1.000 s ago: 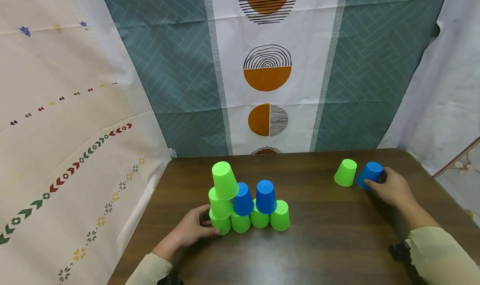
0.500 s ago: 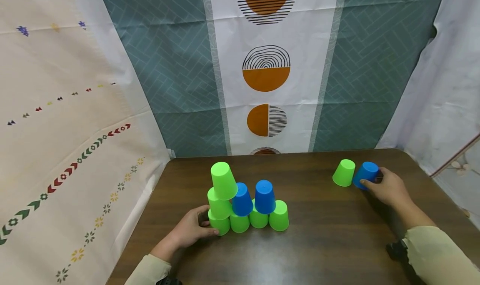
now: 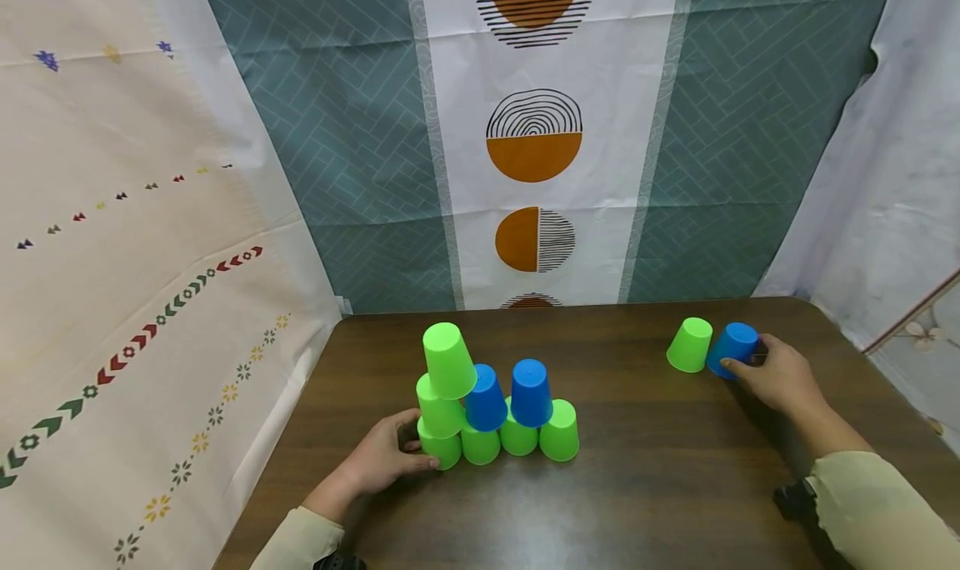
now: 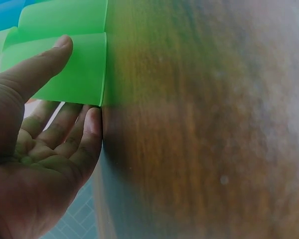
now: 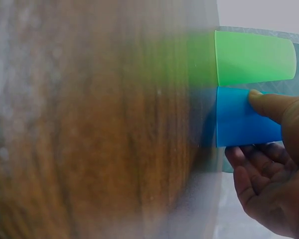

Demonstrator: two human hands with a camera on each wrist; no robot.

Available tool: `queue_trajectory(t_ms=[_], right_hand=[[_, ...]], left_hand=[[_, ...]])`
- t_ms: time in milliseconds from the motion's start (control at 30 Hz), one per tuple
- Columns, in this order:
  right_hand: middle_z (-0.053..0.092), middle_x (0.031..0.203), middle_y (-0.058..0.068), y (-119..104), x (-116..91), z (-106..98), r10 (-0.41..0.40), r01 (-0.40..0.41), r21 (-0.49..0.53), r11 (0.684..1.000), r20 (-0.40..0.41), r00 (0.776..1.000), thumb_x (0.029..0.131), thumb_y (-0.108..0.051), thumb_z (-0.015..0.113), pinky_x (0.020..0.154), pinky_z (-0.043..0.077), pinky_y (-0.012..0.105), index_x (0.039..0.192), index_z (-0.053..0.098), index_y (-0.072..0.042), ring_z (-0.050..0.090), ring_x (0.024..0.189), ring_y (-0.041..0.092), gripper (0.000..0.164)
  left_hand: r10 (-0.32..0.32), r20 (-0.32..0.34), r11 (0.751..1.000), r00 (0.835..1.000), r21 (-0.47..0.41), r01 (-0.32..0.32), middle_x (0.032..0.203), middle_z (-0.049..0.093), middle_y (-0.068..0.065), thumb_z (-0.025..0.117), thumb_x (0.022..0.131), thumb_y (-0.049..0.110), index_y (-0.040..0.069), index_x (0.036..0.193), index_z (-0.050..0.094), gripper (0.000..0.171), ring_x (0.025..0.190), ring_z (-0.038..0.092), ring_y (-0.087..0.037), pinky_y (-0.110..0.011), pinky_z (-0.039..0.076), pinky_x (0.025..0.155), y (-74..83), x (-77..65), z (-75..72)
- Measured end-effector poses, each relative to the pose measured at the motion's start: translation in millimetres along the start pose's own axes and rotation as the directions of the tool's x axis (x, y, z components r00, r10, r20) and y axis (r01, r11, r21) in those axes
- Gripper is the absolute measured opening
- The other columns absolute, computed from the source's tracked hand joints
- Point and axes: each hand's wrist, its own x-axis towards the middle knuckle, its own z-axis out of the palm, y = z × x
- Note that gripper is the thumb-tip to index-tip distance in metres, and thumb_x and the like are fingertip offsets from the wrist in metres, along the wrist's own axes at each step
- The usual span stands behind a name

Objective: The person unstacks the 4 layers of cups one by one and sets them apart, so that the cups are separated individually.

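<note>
At the left, upside-down cups form a stack: a row of green cups on the table, then a green cup and two blue cups, and a green cup [image 3: 450, 362] on top at the left end. My left hand [image 3: 381, 462] holds the leftmost bottom green cup [image 4: 65, 64], thumb across its front and fingers at its outer side. At the right, my right hand [image 3: 776, 376] holds an upside-down blue cup [image 5: 246, 119] standing on the table, thumb in front and fingers at its right side. Close beside it stands a green cup [image 3: 689, 345]. Some fingertips are hidden behind the cups.
The dark wooden table [image 3: 622, 487] ends at a patterned curtain [image 3: 375, 178] behind. A cream cloth with small motifs [image 3: 150, 303] hangs at the left, and a white cloth [image 3: 885, 203] at the right. Bare tabletop lies between the stack and the right-hand cups.
My right hand has slid the blue cup slightly left, narrowing the gap to the green cup. My left hand and the stack stay where they were.
</note>
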Motion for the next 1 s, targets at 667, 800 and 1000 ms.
queue_trajectory(t_ms=[667,800,1000], right_hand=[[0.057,0.121,0.045,-2.8,-1.8,-6.7,0.018,-0.018,-0.014,1.000,0.013,1.000,0.095,-0.051,0.075,0.087,0.047,0.076,0.135,0.042,0.023,0.056,0.108,0.061,0.091],[0.048,0.137,0.045,-14.8,-6.9,-18.7,0.030,-0.030,0.035,0.999,-0.013,0.999,0.097,-0.054,0.072,0.094,0.043,0.078,0.147,0.035,0.020,0.049,0.121,0.064,0.096],[0.042,0.152,0.036,-71.8,-17.9,-40.2,-0.026,0.036,0.091,0.995,-0.108,0.994,0.101,-0.054,0.066,0.097,0.039,0.078,0.158,0.032,0.007,0.041,0.132,0.062,0.091]], left_hand=[[0.020,0.004,1.000,1.000,0.002,-0.020,0.136,0.064,-0.015,0.089,0.087,0.013,0.002,0.142,0.057,0.065,0.125,0.064,-0.037,-0.035,0.059,0.098,0.7,0.1,-0.4],[0.027,0.007,1.000,1.000,0.008,-0.027,0.135,0.065,-0.014,0.089,0.087,0.014,0.002,0.141,0.057,0.065,0.125,0.064,-0.036,-0.038,0.059,0.099,-0.3,0.4,-0.2],[0.025,0.007,1.000,1.000,-0.004,-0.025,0.135,0.064,-0.014,0.089,0.087,0.013,0.003,0.142,0.057,0.065,0.126,0.064,-0.037,-0.036,0.059,0.098,-0.6,0.8,-1.2]])
